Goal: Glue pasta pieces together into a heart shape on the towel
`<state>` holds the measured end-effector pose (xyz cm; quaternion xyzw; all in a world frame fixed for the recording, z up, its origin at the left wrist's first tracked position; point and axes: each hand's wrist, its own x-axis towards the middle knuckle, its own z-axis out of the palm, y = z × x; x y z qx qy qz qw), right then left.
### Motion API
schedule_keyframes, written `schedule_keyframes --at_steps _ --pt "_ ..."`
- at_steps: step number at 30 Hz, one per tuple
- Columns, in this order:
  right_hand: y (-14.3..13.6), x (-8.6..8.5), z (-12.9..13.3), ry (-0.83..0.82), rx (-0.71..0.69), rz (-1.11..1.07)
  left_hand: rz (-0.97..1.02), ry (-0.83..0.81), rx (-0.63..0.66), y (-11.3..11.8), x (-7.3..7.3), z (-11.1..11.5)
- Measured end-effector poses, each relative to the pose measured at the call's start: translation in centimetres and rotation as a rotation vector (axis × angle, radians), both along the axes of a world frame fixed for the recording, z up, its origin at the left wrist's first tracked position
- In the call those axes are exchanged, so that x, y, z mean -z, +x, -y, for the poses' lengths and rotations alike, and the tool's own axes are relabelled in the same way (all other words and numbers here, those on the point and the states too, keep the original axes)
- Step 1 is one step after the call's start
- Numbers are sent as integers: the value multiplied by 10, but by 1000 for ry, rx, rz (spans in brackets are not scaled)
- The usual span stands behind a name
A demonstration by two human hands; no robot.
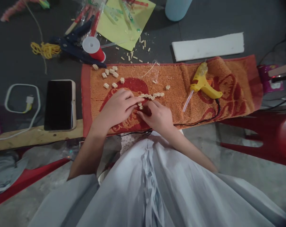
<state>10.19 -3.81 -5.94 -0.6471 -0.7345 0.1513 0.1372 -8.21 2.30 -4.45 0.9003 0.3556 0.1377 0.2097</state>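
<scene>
My left hand lies on the orange towel, its fingertips pressing on a row of small beige blocks joined in a line. My right hand rests just below that row and pinches a small beige piece at its left end. Several loose beige blocks lie on the towel's far left part. A yellow glue gun lies on the towel to the right, clear of both hands, with a glue stick poking out of its back.
A black phone lies left of the towel on a wooden plank. Behind are a red thread spool, dark pliers, yellow cord, yellow paper, a white foam strip and a blue cup. A red stool stands to the right.
</scene>
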Motion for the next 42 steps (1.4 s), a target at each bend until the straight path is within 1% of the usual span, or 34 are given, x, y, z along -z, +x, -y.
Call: schedule_keyframes --at_steps 3,7,12,16,24,27,33,39,42 --pt "-2 8 1 54 27 -6 -29 -9 68 1 1 -9" --pt "-1 15 3 129 30 -20 -90 -9 141 1 3 -19" --pt "-2 18 4 198 25 -13 -113 -32 194 2 5 -27" --pt "-2 18 4 246 7 -23 -96 -42 228 2 7 -32" --pt "-2 14 4 263 -21 -10 -49 -35 268 1 11 -36" --pt "-1 13 3 245 -26 1 -32 -40 271 0 13 -36" --pt "2 15 1 203 -66 -2 -25 -40 275 1 15 -37" --pt "3 16 2 217 -87 -4 -23 -43 284 1 15 -37" --pt "3 15 2 208 -81 -9 -13 -61 268 1 16 -36"
